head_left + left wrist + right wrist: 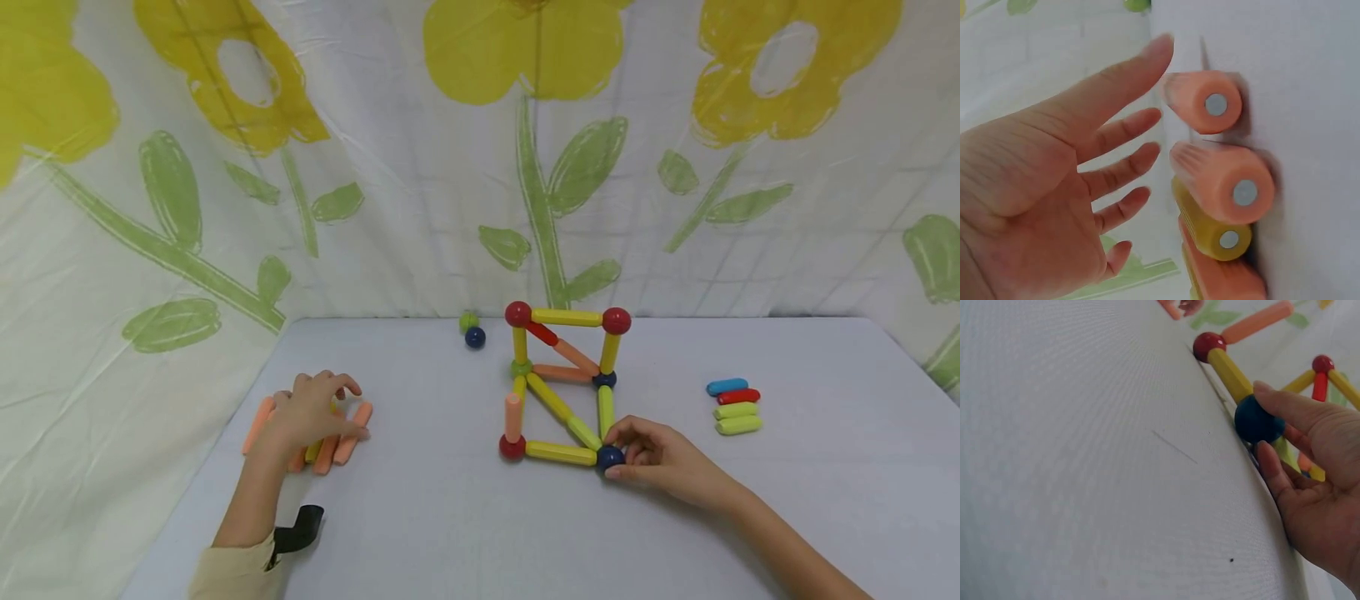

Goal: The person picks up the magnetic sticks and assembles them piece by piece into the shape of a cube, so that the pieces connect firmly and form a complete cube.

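Observation:
My right hand (667,460) pinches a dark blue ball (609,457) between thumb and finger, at the near right corner of a structure of magnetic rods and balls. A yellow rod (561,452) runs from that ball to a red ball (512,447), from which an orange rod (513,417) sticks up. Over a group of orange and yellow magnetic rods on the left hovers my left hand (311,408), thumb and fingers spread apart. In the left wrist view, an orange rod (1204,100) lies close by the thumb tip, and nothing is between the fingers.
Blue, red and lime rods (738,410) lie in a group on the right. Behind the structure's left side sit a green ball (468,322) and a dark blue ball (476,337). A flowered cloth (420,208) hangs at the table's far edge.

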`<state>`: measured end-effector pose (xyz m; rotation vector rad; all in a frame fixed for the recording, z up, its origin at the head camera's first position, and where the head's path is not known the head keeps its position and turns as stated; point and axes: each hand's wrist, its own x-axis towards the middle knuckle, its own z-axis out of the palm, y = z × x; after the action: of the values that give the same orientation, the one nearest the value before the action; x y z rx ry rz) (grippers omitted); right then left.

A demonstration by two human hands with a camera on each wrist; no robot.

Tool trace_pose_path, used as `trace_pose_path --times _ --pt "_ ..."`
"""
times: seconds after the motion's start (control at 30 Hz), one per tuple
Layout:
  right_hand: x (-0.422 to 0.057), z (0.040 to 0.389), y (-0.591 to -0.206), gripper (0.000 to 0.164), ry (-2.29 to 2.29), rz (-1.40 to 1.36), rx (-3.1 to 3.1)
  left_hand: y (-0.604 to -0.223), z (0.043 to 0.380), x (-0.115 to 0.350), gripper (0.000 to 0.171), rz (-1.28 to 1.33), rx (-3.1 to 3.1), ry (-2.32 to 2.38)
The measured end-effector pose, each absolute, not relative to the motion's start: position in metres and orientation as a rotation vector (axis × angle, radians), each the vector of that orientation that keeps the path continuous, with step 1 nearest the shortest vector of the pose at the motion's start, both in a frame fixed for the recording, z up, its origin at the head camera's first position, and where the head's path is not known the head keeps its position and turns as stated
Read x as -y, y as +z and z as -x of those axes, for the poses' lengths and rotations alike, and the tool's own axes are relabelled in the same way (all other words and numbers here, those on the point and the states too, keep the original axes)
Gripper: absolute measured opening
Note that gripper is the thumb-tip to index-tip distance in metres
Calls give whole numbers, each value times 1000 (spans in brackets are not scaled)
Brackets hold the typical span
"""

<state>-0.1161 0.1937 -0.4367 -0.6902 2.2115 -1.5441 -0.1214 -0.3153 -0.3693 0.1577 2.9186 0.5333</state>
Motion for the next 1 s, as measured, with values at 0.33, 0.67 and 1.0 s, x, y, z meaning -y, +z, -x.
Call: trace_pose_path --times 0.33,0.67,1.0 --pt "-193 116 -435 36 -1555 689 -2210 -369 129 302 35 -111 -2928 646" --pt "-191 115 -434 37 -1546 672 -2216 -375 135 284 33 -143 -2939 830" --pt "-192 114 -435 37 -1549 684 -2207 -384 159 251 45 -197 -2659 1508"
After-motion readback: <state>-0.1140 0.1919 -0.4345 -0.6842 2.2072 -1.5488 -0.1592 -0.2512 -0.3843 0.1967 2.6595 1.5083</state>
